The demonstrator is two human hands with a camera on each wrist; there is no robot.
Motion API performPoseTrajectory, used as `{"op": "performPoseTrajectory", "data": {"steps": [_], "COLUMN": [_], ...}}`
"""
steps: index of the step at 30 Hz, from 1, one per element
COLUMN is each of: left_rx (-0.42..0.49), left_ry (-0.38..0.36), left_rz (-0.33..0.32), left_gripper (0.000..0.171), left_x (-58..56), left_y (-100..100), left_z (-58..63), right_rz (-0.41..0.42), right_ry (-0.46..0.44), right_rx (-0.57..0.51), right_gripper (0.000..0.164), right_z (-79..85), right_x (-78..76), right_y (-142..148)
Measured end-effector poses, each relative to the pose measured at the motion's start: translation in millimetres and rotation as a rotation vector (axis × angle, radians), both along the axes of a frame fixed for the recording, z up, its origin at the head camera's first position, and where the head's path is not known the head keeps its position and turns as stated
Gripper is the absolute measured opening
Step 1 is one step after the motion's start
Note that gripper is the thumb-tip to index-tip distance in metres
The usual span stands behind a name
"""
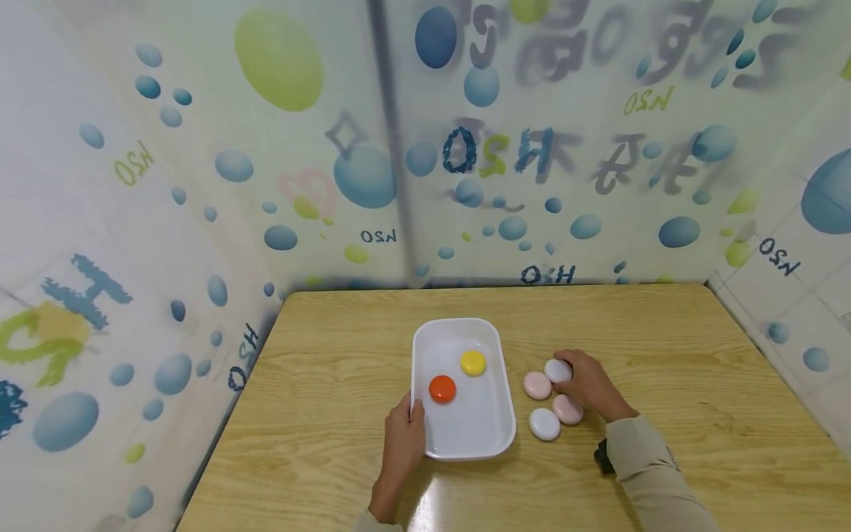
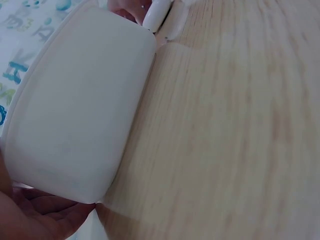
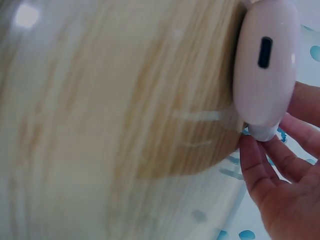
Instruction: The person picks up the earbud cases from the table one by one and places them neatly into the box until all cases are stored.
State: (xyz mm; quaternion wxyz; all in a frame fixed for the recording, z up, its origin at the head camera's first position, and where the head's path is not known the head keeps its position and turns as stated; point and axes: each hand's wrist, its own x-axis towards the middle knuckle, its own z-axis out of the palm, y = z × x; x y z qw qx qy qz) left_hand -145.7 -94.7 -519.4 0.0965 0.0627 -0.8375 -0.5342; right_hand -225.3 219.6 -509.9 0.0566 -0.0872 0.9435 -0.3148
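Note:
A white tray (image 1: 468,425) lies on the table with a yellow round device (image 1: 473,363) and an orange-red one (image 1: 442,389) inside. My left hand (image 1: 403,436) grips its left side, thumb at the rim; in the left wrist view the fingers are against the tray's outer wall (image 2: 85,105). To the right of the tray, my right hand (image 1: 589,386) pinches a white round device (image 1: 557,371). Close by lie two pale pink ones, a left (image 1: 537,385) and a right (image 1: 568,409), and another white one (image 1: 545,425). The right wrist view shows a dark slot in a pink device (image 3: 267,75).
The wooden table (image 1: 319,384) reaches back to a wall (image 1: 319,148) printed with blue and green dots, with more wall on both sides. A black object (image 1: 603,458) sits at the right wrist, beside the sleeve (image 1: 654,473).

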Motion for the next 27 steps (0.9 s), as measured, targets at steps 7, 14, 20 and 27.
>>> {"op": "performPoseTrajectory", "data": {"steps": [7, 14, 20, 27], "left_rx": [0.001, -0.004, -0.005, -0.011], "left_ry": [0.004, 0.008, 0.012, 0.015], "left_rz": [-0.001, -0.003, -0.006, 0.001], "left_gripper": [0.028, 0.028, 0.026, 0.026], "left_x": [0.0, -0.8, -0.6, -0.2], "left_y": [0, 0, 0, 0], "left_z": [-1.2, -1.7, -0.5, -0.4], "right_rz": [-0.001, -0.016, -0.031, -0.033], "right_ry": [0.019, 0.026, 0.034, 0.084], "right_rx": [0.008, -0.006, -0.017, -0.037], "right_gripper": [0.053, 0.053, 0.053, 0.052], "right_z": [-0.3, -1.8, 5.9, 12.1], "right_x": [-0.1, -1.6, -0.7, 1.1], "right_y": [1, 1, -2, -8]}}
